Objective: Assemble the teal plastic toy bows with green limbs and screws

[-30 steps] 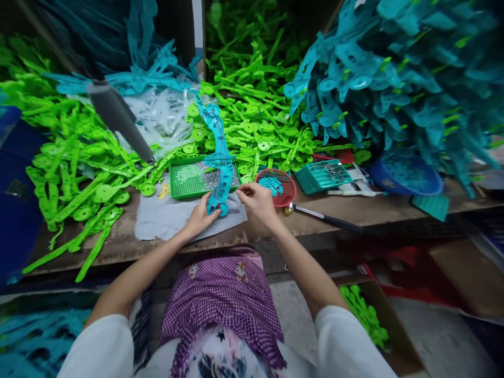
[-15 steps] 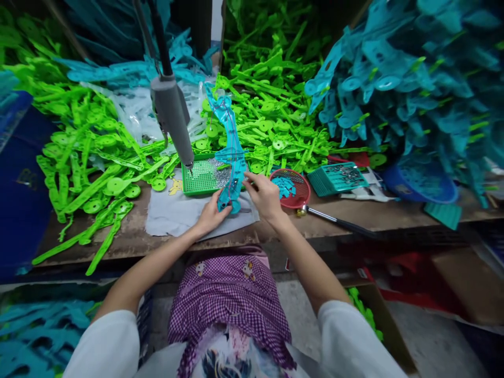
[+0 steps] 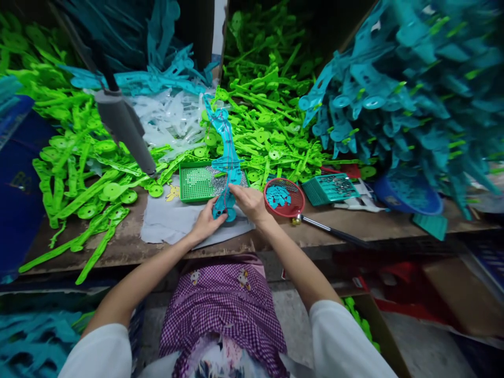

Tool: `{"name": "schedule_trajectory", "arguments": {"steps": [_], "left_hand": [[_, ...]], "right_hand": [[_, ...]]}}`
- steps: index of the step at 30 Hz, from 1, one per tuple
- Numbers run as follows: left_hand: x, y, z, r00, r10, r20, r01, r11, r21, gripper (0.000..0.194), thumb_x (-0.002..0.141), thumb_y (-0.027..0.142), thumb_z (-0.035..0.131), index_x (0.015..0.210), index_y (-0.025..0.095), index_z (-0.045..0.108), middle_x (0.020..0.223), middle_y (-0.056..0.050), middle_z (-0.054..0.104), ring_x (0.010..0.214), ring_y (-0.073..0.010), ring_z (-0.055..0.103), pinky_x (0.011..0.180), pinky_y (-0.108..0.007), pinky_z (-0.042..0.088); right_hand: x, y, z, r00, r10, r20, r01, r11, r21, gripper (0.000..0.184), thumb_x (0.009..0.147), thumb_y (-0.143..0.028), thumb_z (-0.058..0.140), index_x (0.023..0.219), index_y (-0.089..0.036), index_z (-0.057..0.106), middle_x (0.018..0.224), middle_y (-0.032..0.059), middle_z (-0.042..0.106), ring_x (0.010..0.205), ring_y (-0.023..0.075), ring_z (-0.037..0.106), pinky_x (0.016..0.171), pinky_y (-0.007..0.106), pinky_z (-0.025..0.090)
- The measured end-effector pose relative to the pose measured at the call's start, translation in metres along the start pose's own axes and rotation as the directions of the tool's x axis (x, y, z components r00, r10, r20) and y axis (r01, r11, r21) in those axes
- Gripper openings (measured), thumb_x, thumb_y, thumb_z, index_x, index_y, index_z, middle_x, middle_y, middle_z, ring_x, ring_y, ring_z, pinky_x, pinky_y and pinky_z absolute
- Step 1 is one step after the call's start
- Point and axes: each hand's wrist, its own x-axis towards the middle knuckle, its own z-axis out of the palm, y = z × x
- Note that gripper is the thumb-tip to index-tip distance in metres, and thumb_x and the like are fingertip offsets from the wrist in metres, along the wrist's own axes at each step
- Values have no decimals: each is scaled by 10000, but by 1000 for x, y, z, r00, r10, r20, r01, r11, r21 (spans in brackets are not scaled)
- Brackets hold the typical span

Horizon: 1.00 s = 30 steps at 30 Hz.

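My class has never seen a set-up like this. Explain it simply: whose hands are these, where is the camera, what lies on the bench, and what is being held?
There is no robot here: these are a person's two bare hands. One camera, worn on the head, looks forward and down, so the arms reach away from you.

The left hand holds the lower end of a long blue part with thin red lines along it. The right hand's fingers are at its lower half; whether they pinch something small is hidden.

On the bench, a cloth lies below the green tray of small silvery pieces. To the right is a red basket of blue bits. Behind are heaps of green parts. A grey tool hangs at the left.
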Motion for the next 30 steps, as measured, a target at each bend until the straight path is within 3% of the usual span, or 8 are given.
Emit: {"name": "schedule_trajectory", "arguments": {"steps": [4,8,10,13,20,23,28,30], "left_hand": [[1,-4,0,998,-2,-59,2,1000,6,636,791,357,674,1349,171,435,1252,-106,622,1125,-242,610,984,-392,482],[2,-6,1,998,-4,-57,5,1000,16,650,797,373,668,1367,186,417,1179,-82,654,1119,-229,616,976,-378,487],[2,-5,1,999,-7,-54,8,999,32,652,794,375,667,1367,186,419,1159,-77,660,1103,-227,623,972,-381,490],[2,-4,0,999,-11,-54,14,998,63,657,786,388,672,1358,180,423,1170,-84,652,1105,-233,621,970,-390,493],[0,0,1,998,-7,-56,13,994,104,667,796,403,663,1370,173,410,1193,-95,642,1149,-239,602,999,-396,479],[0,1,1,999,-6,-47,11,994,113,665,799,407,662,1368,169,412,1197,-100,643,1151,-239,602,1001,-396,478],[0,1,1,999,1,-48,4,995,99,659,804,403,661,1368,169,413,1201,-100,645,1143,-236,607,1000,-398,479],[-1,2,1,999,-10,-44,15,995,103,658,804,400,662,1367,165,416,1207,-101,644,1132,-237,611,1003,-400,476]], "right_hand": [[-30,13,-40,965,138,-224,-145,989,-14,289,939,-210,475,1163,-237,655,1047,84,742,931,164,693,782,287,530],[-77,81,-107,611,620,-492,-734,677,-59,342,936,-390,458,1004,-145,688,934,139,709,874,234,649,821,391,498],[-91,119,-134,523,743,-417,-844,520,-132,404,919,-443,446,948,-128,697,933,158,704,878,262,634,838,422,479],[-92,154,-151,536,809,-241,-838,475,-270,390,916,-417,448,983,-135,710,1001,166,714,927,272,625,852,404,450],[-71,175,-143,407,912,56,-798,385,-465,288,837,-335,594,984,-142,750,952,173,742,855,287,648,719,360,429],[-77,187,-144,426,902,67,-788,407,-462,271,805,-322,619,980,-162,750,929,148,742,820,280,645,675,352,416],[-84,195,-148,648,743,165,-627,644,-439,269,802,-285,594,1012,-186,731,1002,119,711,847,244,629,703,335,426],[-83,193,-149,690,691,215,-554,695,-457,263,826,-264,552,1001,-184,732,1042,123,699,875,243,628,723,338,429]]}}
